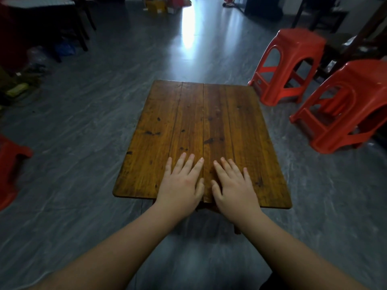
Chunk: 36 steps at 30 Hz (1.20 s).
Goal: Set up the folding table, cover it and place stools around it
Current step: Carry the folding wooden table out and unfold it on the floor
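the bench (209, 122) stands open on the floor. both hands, left (181, 185) and right (232, 185), lie flat and spread on it. red stools (293, 65) stand near.

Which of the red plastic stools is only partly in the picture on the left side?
The red plastic stool at the left edge, cut off by the frame; the two right-hand stools show more fully.

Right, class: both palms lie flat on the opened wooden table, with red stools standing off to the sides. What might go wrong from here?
1. The left hand and right hand flank the centre seam of the folding table; if the halves shift, thumbs beside the gap could be pinched.
2. Whether the legs are locked is hidden, so pressing down might collapse it.
3. The near stool stands close to the table's right side, a possible trip hazard.
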Tool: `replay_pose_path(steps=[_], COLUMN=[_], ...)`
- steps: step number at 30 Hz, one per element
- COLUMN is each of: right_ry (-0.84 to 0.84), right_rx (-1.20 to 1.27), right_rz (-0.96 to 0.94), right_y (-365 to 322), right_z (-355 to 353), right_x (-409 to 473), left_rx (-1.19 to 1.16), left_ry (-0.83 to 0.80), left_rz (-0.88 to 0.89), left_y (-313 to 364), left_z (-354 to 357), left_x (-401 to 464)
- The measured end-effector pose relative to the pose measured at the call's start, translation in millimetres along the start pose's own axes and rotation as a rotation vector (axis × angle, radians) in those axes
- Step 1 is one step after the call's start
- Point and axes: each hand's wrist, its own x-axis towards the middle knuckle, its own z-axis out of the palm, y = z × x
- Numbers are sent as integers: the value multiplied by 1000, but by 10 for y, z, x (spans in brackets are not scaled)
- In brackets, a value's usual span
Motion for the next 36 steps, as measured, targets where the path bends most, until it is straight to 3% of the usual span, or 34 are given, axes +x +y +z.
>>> replay_pose_path(steps=[8, 19, 24, 29, 32, 36], right_ry=[-130, -152, -242, -500, -631, -613], right_rx=[-139, -176, -154, -119, -67, -9], right_rz=[67, 77, 92, 93, 91, 103], right_y=[111, 166, 105, 44, 18, -8], right_z=[94, 195, 67, -266, -663, -1408], right_x=[128, 187, 192, 318, 406, 342], left_rx=[65, 92, 85, 12, -81, -222], left_ry=[-215, -212, -296, -560, -721, -615], left_rz=[-85, -95, -103, -149, -279, -369], left_y=[-32, -38, -23, 16, 105, 274], left_z=[157, 250, 145, -212, -663, -1447], left_x=[223, 250, 240, 369, 485, 511])
